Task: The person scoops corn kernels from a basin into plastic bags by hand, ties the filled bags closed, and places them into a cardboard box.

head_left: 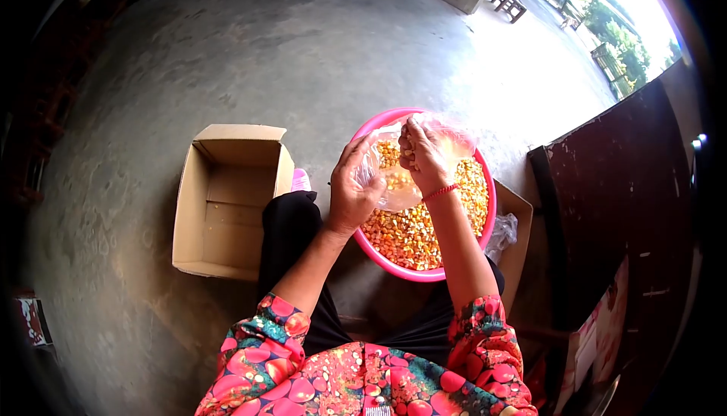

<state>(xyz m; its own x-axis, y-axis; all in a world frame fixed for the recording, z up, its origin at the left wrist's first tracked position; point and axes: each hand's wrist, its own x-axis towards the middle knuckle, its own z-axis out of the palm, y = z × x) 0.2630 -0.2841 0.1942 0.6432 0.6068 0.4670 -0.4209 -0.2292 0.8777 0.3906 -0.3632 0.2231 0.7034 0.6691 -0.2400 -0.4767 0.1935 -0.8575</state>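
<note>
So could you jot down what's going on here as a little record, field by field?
Setting: concrete floor, person seated
Left hand: grips the clear plastic bag by its side
Right hand: at the bag's mouth, fingers bunched, apparently on kernels
Basin: pink basin holding corn kernels, under both hands
Beside it: open cardboard box, to the person's left
Wrist: red bracelet on the right wrist
</note>
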